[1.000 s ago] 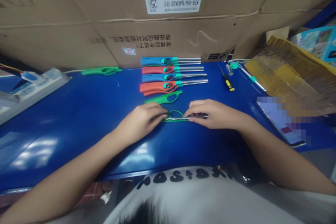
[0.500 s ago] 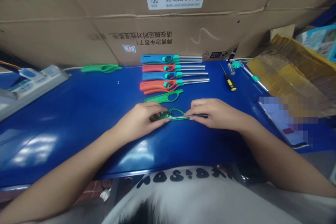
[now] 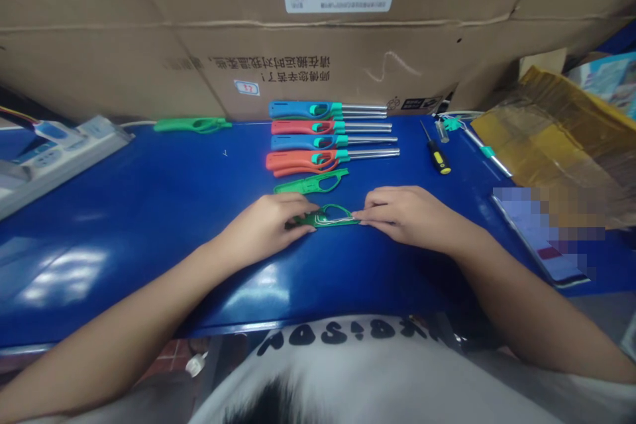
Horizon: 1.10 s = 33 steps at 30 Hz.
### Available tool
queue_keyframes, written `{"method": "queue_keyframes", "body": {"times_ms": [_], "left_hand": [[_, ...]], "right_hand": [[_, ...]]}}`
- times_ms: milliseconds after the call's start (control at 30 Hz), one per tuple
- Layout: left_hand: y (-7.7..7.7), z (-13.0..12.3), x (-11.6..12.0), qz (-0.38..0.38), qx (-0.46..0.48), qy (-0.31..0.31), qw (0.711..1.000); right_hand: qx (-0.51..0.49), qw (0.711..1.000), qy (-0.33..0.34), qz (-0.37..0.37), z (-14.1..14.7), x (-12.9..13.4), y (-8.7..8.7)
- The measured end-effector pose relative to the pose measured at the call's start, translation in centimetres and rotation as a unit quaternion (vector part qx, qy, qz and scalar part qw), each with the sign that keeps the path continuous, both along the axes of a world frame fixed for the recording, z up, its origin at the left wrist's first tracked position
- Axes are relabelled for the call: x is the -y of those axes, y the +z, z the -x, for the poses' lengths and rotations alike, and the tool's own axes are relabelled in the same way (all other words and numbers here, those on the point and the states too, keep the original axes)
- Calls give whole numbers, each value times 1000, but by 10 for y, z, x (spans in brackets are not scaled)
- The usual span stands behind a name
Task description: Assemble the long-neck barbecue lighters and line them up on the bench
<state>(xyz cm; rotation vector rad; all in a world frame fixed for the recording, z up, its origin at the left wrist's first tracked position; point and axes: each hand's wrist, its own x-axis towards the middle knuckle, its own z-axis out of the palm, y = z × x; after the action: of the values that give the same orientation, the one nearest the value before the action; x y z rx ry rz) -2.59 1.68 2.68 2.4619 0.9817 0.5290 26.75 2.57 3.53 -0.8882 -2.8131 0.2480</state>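
Observation:
A green lighter shell half [image 3: 338, 222] lies low over the blue table, its trigger loop toward the boxes. White wires [image 3: 328, 219] curve along its inside. My left hand [image 3: 271, 222] is closed around the shell's left end, with the thumb on the near side. At the other end, my right hand [image 3: 397, 212] pinches the wires where they reach the shell's tip; the fingertips hide the exact contact. Just beyond my hands rests another green shell half [image 3: 312, 183], open side up.
Several assembled lighters lie in a row, including an orange one [image 3: 308, 160] and a blue one [image 3: 301, 142]. A screwdriver [image 3: 438, 158], a loose metal lighter tube [image 3: 494, 158] and a phone [image 3: 541, 238] are on the right. Left are a power strip [image 3: 69, 159] and a green shell [image 3: 191, 125].
The wires ran straighter to my right fingers before and now bend inside the shell. A thin dark strip at my right hand no longer shows. My left hand keeps its hold.

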Motion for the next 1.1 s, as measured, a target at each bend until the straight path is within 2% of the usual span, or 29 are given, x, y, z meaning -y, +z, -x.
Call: {"method": "queue_keyframes", "body": {"times_ms": [300, 533, 700, 833, 967, 1100], "left_hand": [[0, -1, -1, 10, 8, 5, 1000], [-2, -1, 0, 0, 10, 12, 1000], [-1, -2, 1, 4, -4, 20, 1000], [-1, -2, 0, 8, -6, 19, 1000], [-3, -1, 0, 12, -2, 13, 1000], [-3, -2, 0, 7, 0, 6, 1000]], "right_hand": [[32, 998, 11, -50, 2, 3, 4], [104, 973, 42, -201, 12, 18, 2], [111, 965, 24, -236, 20, 30, 0], [82, 977, 18, -197, 14, 29, -2], [-26, 995, -46, -88, 5, 24, -10], [-123, 989, -75, 19, 1, 19, -17]]}}
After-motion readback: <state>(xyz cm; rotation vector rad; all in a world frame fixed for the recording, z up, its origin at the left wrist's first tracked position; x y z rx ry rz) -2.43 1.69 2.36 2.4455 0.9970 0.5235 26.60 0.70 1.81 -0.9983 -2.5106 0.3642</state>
